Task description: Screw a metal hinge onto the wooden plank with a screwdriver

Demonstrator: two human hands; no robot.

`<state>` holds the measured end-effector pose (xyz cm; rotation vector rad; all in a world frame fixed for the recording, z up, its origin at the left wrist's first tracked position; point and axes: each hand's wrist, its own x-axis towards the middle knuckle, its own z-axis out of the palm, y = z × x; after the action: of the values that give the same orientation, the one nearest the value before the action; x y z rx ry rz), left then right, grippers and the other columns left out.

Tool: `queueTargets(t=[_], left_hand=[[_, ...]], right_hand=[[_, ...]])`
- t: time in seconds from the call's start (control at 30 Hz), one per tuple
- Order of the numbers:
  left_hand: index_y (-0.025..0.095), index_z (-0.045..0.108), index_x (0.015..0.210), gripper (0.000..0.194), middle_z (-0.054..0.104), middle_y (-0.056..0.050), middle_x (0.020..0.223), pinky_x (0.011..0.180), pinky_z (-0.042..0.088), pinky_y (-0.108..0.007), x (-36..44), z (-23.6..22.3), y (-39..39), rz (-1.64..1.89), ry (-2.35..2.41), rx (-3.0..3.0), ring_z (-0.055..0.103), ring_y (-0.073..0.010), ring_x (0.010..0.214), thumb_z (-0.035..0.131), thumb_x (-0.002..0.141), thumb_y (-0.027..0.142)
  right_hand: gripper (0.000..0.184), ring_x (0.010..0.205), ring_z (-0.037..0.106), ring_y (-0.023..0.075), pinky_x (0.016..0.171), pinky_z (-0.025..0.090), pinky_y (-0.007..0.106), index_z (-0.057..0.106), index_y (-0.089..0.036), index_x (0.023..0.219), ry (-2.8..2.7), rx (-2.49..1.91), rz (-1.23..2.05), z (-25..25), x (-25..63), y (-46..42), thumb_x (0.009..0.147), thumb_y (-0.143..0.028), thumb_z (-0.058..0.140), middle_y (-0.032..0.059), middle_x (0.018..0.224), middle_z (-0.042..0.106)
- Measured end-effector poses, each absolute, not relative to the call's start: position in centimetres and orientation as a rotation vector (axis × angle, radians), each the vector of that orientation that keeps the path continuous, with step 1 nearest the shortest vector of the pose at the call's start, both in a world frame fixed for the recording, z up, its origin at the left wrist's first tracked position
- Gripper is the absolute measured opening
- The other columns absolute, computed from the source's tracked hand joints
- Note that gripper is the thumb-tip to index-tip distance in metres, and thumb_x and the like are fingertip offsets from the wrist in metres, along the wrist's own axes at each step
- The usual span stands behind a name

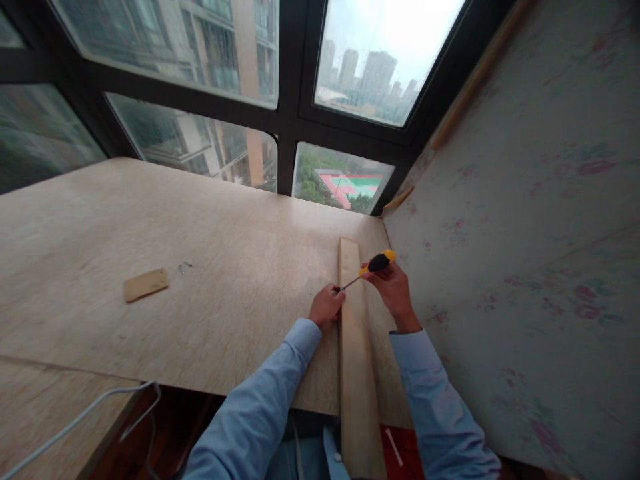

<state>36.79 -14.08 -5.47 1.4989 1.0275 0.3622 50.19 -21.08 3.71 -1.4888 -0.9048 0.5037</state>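
Note:
A long pale wooden board lies lengthwise over the stone-look ledge, its near end reaching past the ledge toward my body. My right hand is closed round a screwdriver with a yellow and black handle. The shaft slants down and left to the board's left edge. There my left hand rests against that edge, its fingers pinched together at the screwdriver's tip. A small metal piece seems to be between them, too small to name.
On the ledge to the left lie a small wooden piece and several small metal bits. A white cable runs at the lower left. Windows stand behind; a flowered wall rises close on the right.

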Motion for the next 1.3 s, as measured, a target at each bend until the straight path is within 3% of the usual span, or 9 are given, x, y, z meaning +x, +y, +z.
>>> queueTargets(t=[0.13, 0.3, 0.37, 0.57, 0.63, 0.77, 0.87, 1.07, 1.3], left_hand=[[0.017, 0.063, 0.113, 0.033, 0.072, -0.008, 0.098, 0.045, 0.048, -0.019, 36.7, -5.4, -14.1, 0.358, 1.030, 1.495, 0.066, -0.0155, 0.066, 0.055, 0.087, 0.035], [0.017, 0.063, 0.114, 0.034, 0.072, -0.008, 0.101, 0.046, 0.049, -0.019, 36.7, -5.4, -14.1, 0.350, 1.041, 1.494, 0.066, -0.0158, 0.069, 0.055, 0.087, 0.036], [0.017, 0.063, 0.114, 0.034, 0.072, -0.009, 0.101, 0.046, 0.049, -0.020, 36.8, -5.4, -14.2, 0.359, 1.035, 1.492, 0.066, -0.0162, 0.069, 0.054, 0.087, 0.036], [0.016, 0.065, 0.112, 0.034, 0.072, -0.009, 0.099, 0.044, 0.049, -0.020, 36.7, -5.3, -14.1, 0.367, 1.037, 1.493, 0.066, -0.0165, 0.067, 0.055, 0.086, 0.035], [0.016, 0.065, 0.112, 0.034, 0.072, -0.009, 0.099, 0.044, 0.049, -0.019, 36.7, -5.3, -14.1, 0.362, 1.041, 1.486, 0.066, -0.0162, 0.068, 0.056, 0.086, 0.036], [0.015, 0.065, 0.113, 0.035, 0.072, -0.009, 0.101, 0.043, 0.048, -0.018, 36.7, -5.4, -14.0, 0.360, 1.031, 1.465, 0.066, -0.0153, 0.067, 0.057, 0.085, 0.035], [0.014, 0.065, 0.113, 0.035, 0.071, -0.010, 0.103, 0.043, 0.048, -0.016, 36.7, -5.2, -14.0, 0.356, 1.025, 1.453, 0.066, -0.0147, 0.068, 0.059, 0.084, 0.033], [0.014, 0.066, 0.112, 0.034, 0.071, -0.009, 0.098, 0.044, 0.049, -0.017, 36.6, -4.5, -14.1, 0.358, 1.034, 1.446, 0.065, -0.0142, 0.067, 0.061, 0.082, 0.029], [0.015, 0.065, 0.114, 0.037, 0.071, -0.007, 0.096, 0.044, 0.049, -0.017, 36.6, -4.8, -14.1, 0.336, 1.031, 1.417, 0.063, -0.0118, 0.062, 0.063, 0.080, 0.029]], right_hand=[[0.057, 0.080, 0.068, 0.0249, 0.081, 0.056, 0.047, 0.058, -0.020, 0.090, -0.871, -1.692, 0.253, 3.6, 49.9, -20.4, 0.053, -0.053, 0.085, 0.0066, 0.087, 0.071], [0.057, 0.117, 0.062, 0.0248, 0.100, 0.048, 0.046, 0.054, -0.027, 0.115, -0.914, -1.345, 0.578, 3.3, 49.7, -21.3, 0.069, -0.052, 0.077, 0.0074, 0.120, 0.068], [0.055, 0.120, 0.061, 0.0254, 0.102, 0.047, 0.048, 0.055, -0.028, 0.117, -0.911, -1.272, 0.658, 3.5, 49.7, -21.8, 0.070, -0.046, 0.078, 0.0074, 0.123, 0.067], [0.052, 0.083, 0.068, 0.0254, 0.083, 0.056, 0.046, 0.061, -0.020, 0.089, -0.878, -1.613, 0.366, 3.9, 49.8, -21.2, 0.055, -0.050, 0.085, 0.0066, 0.087, 0.072], [0.057, 0.080, 0.066, 0.0246, 0.081, 0.056, 0.046, 0.060, -0.019, 0.093, -0.859, -1.719, 0.218, 3.7, 49.9, -20.7, 0.054, -0.052, 0.085, 0.0066, 0.086, 0.070], [0.066, 0.103, 0.065, 0.0243, 0.093, 0.052, 0.044, 0.052, -0.023, 0.115, -0.920, -1.560, 0.374, 3.0, 49.9, -20.7, 0.062, -0.051, 0.080, 0.0094, 0.111, 0.067], [0.060, 0.108, 0.065, 0.0230, 0.098, 0.049, 0.044, 0.052, -0.025, 0.115, -0.951, -1.415, 0.561, 3.0, 49.9, -21.1, 0.066, -0.048, 0.077, 0.0077, 0.113, 0.069], [0.049, 0.068, 0.064, 0.0207, 0.070, 0.054, 0.037, 0.062, -0.019, 0.082, -0.898, -1.737, 0.216, 3.7, 49.4, -20.9, 0.056, -0.055, 0.082, 0.0038, 0.076, 0.070], [0.047, 0.062, 0.058, 0.0150, 0.059, 0.048, 0.028, 0.058, -0.018, 0.086, -0.732, -1.651, 0.040, 3.8, 51.6, -21.7, 0.071, -0.061, 0.069, -0.0006, 0.072, 0.062]])
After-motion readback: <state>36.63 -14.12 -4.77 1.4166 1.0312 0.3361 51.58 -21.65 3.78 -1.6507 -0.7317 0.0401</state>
